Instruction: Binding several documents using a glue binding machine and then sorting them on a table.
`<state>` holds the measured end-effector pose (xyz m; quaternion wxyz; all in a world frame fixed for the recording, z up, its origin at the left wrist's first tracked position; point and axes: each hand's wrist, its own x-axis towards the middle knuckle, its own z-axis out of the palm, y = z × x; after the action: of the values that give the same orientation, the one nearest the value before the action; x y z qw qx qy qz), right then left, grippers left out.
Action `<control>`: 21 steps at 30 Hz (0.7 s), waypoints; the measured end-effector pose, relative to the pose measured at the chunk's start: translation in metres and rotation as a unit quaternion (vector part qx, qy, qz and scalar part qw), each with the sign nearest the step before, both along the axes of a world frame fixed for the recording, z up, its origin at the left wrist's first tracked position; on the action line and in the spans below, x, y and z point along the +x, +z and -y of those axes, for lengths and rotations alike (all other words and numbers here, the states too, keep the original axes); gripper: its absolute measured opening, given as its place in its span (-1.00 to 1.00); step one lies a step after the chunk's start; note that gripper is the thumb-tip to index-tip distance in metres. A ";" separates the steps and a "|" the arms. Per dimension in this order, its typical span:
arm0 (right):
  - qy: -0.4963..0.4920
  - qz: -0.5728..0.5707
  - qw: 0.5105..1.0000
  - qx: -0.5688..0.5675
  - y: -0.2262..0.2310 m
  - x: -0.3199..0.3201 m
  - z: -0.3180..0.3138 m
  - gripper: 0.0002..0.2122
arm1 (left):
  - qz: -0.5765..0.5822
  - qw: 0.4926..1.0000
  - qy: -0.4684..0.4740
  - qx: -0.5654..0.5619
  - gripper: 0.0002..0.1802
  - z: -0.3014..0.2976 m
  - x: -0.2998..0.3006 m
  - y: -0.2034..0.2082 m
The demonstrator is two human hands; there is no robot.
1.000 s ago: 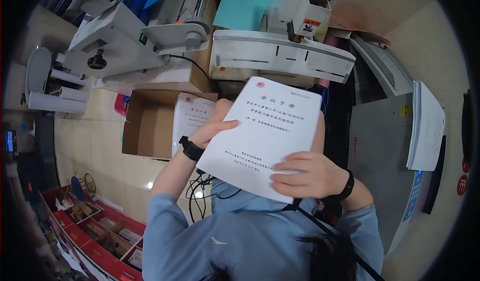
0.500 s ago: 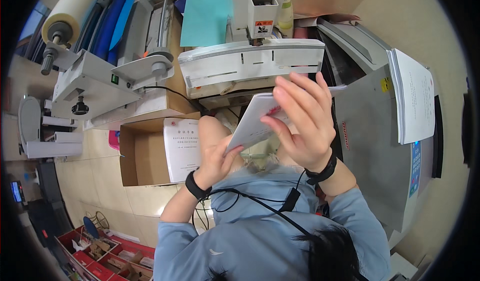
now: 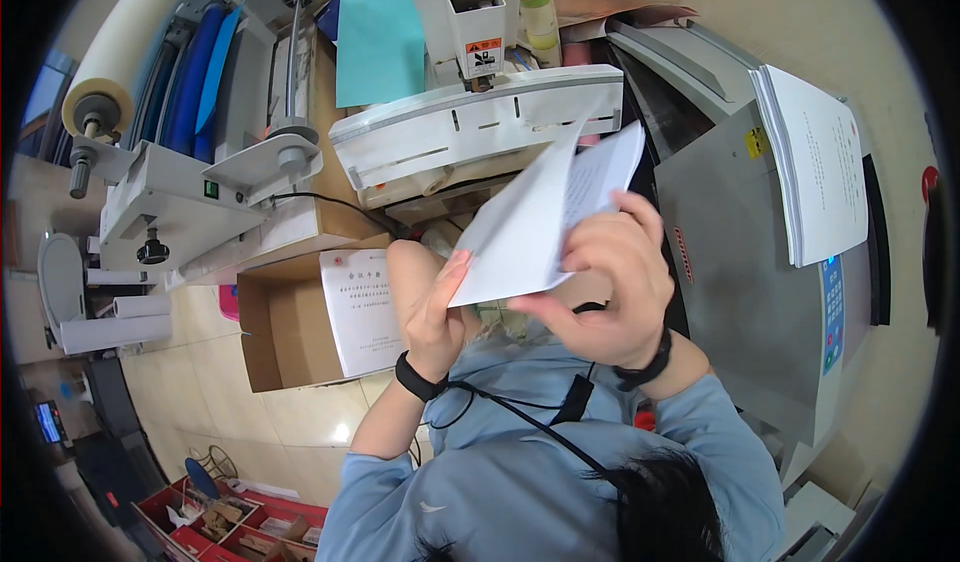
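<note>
A white paper booklet (image 3: 520,227) is held up over my lap, its pages spread apart and printed lines showing on an inner page. My left hand (image 3: 437,312) grips its lower left corner, fingers closed on the paper. At the lower right edge, my right hand (image 3: 615,287) has its fingers curled against the pages; it is slightly blurred. Beyond the booklet stands a white bench machine (image 3: 400,147) with a long slotted front plate. Left of my knee, a white printed booklet (image 3: 360,312) lies on the open cardboard box (image 3: 275,332).
A roll-fed laminator (image 3: 165,202) with blue rollers stands at the left. On the right is a large grey machine (image 3: 730,272) bearing a stack of white booklets (image 3: 815,172). A turquoise sheet (image 3: 380,52) stands behind the bench machine. Red compartment trays (image 3: 235,517) lie lower left.
The booklet has gone from closed to spread open. My right hand has come down from beside its upper part to its lower right edge, with fingers curling in. The view has shifted slightly.
</note>
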<state>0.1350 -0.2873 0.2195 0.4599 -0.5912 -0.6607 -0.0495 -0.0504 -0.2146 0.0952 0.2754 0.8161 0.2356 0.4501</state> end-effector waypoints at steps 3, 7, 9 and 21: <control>0.053 -0.064 0.979 -0.184 0.009 0.021 0.003 -0.70 | -0.080 0.994 -0.048 0.059 -0.57 -0.012 0.004 0.005; -0.024 -0.190 0.966 -0.175 0.011 0.048 0.040 -0.89 | -0.183 0.953 -0.007 0.241 -0.48 -0.046 0.029 0.010; -0.098 -0.172 0.971 -0.132 0.021 0.061 0.070 -0.90 | -0.007 0.998 0.041 0.045 -0.35 -0.057 0.061 0.008; -0.224 -0.373 0.894 -0.108 -0.069 0.142 0.034 -0.74 | 0.288 0.789 -0.191 -0.507 -0.48 -0.115 0.150 -0.088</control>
<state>0.2766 -0.3210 0.1501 0.5827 -0.7446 -0.2917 0.1447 0.0991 -0.1001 0.0074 0.7855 0.4196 0.1788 0.4183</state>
